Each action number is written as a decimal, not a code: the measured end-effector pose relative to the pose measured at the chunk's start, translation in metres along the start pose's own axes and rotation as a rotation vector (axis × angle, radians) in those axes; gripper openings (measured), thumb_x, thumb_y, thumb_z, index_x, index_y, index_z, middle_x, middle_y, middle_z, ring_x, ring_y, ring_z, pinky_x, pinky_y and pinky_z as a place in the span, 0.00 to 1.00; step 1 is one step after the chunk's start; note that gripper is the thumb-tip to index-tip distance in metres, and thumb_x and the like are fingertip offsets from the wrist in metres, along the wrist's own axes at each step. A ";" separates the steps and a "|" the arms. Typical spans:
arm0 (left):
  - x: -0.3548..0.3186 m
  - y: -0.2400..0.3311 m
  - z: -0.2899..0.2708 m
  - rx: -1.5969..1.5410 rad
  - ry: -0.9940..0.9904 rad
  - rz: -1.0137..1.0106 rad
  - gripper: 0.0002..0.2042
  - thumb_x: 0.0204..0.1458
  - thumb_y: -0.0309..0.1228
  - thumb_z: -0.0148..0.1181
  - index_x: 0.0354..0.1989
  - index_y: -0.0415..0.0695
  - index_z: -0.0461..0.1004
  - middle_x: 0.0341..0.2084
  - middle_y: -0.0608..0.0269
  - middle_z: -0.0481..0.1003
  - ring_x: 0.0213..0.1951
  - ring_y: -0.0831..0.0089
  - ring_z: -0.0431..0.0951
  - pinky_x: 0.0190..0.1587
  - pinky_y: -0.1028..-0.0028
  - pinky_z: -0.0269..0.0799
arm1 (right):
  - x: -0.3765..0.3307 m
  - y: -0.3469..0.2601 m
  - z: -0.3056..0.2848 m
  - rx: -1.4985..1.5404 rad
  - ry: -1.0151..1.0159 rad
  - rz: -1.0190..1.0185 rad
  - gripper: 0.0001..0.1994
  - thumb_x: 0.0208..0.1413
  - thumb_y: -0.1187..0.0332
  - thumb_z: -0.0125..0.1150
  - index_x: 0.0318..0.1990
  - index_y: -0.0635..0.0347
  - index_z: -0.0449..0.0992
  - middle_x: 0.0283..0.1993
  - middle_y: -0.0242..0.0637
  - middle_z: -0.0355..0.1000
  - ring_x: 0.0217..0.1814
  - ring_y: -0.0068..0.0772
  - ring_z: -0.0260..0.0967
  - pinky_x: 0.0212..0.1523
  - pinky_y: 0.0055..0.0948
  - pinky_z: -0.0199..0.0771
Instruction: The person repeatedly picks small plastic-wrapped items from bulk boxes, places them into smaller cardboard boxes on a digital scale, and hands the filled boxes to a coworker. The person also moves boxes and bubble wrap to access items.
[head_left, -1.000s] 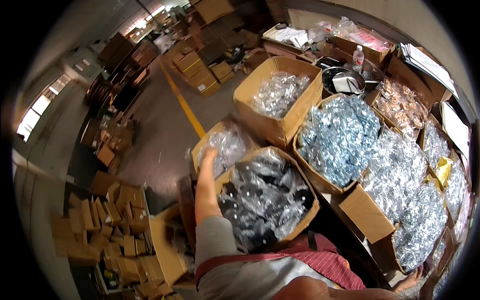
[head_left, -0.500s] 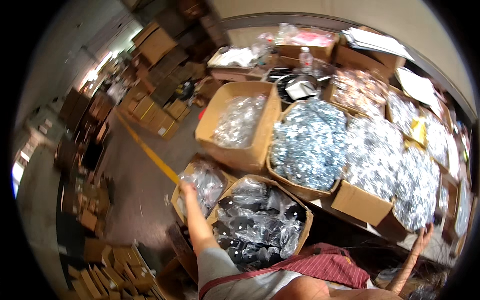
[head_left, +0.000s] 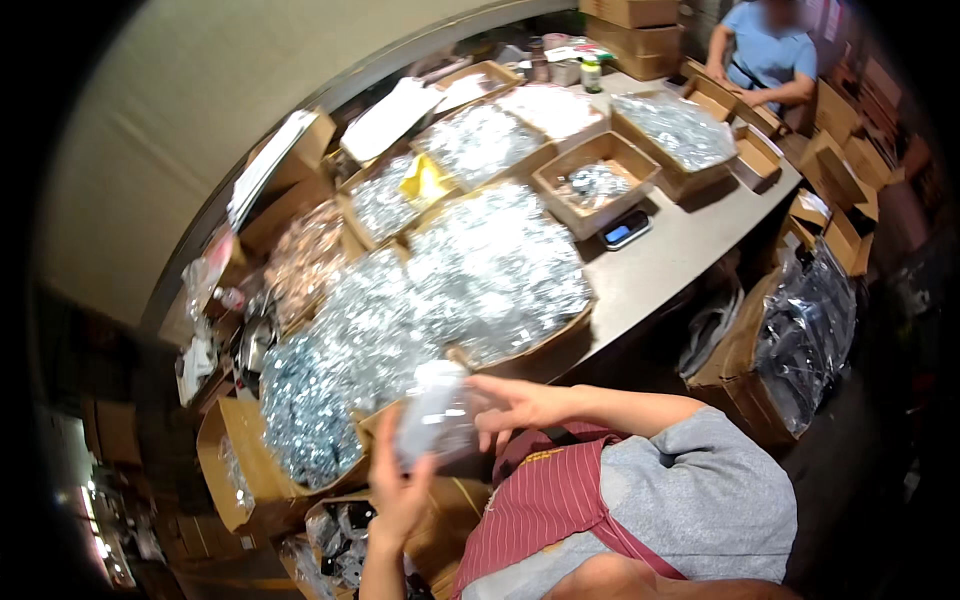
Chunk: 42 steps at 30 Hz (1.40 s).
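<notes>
In front of my apron, both hands hold a translucent plastic bag [head_left: 436, 425], blurred by motion, with what looks like something whitish inside. My left hand [head_left: 400, 490] grips it from the left side, thumb and fingers bent around its lower edge. From the right, my right hand [head_left: 515, 403] has its fingers at the bag's side. Just beyond the bag is a large open box piled with silvery plastic-wrapped pieces [head_left: 495, 270]. Bluish wrapped pieces [head_left: 310, 400] fill a box to the left of it.
A small carton [head_left: 597, 185] and a digital scale [head_left: 627, 230] stand on the pale table [head_left: 645, 280]. Boxed copper-coloured pieces [head_left: 312, 250] lie at the left. A co-worker in blue [head_left: 770, 55] sits at the far right. Below the table's right side is a carton with dark bagged items [head_left: 805, 340].
The view has swung to the right along the table. My hands, earlier far apart with the left one at a box of bagged pieces, are now together on the plastic bag.
</notes>
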<state>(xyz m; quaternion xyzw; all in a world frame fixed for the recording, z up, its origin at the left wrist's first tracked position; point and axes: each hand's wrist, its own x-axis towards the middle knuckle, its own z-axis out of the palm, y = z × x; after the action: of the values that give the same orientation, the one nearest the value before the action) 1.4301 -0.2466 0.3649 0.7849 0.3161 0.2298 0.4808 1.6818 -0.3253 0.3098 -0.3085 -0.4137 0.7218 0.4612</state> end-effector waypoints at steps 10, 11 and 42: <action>0.136 0.043 0.180 0.125 -0.110 0.262 0.37 0.54 0.24 0.60 0.70 0.34 0.47 0.58 0.42 0.63 0.53 0.58 0.72 0.51 0.66 0.73 | -0.104 -0.088 -0.229 -0.069 0.860 -0.353 0.22 0.60 0.56 0.60 0.52 0.66 0.71 0.42 0.40 0.76 0.38 0.31 0.77 0.34 0.29 0.81; 0.142 0.044 0.190 0.137 -0.054 0.227 0.36 0.55 0.26 0.60 0.69 0.32 0.47 0.59 0.41 0.62 0.54 0.54 0.71 0.53 0.64 0.71 | -0.105 -0.104 -0.247 0.037 0.860 -0.379 0.23 0.61 0.53 0.59 0.51 0.66 0.72 0.41 0.42 0.77 0.35 0.32 0.78 0.30 0.29 0.79; -0.384 -0.070 -0.096 0.815 1.211 -0.782 0.13 0.48 0.27 0.61 0.43 0.41 0.77 0.40 0.47 0.77 0.46 0.47 0.75 0.51 0.57 0.70 | 0.013 0.132 -0.012 -0.384 0.214 -0.037 0.08 0.63 0.74 0.53 0.46 0.63 0.74 0.37 0.32 0.75 0.31 0.20 0.72 0.34 0.19 0.72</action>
<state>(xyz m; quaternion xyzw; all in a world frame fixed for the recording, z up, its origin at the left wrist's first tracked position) 1.0805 -0.4394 0.3213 0.4712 0.8292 0.2964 -0.0497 1.6329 -0.3397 0.1870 -0.4580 -0.4977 0.5844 0.4483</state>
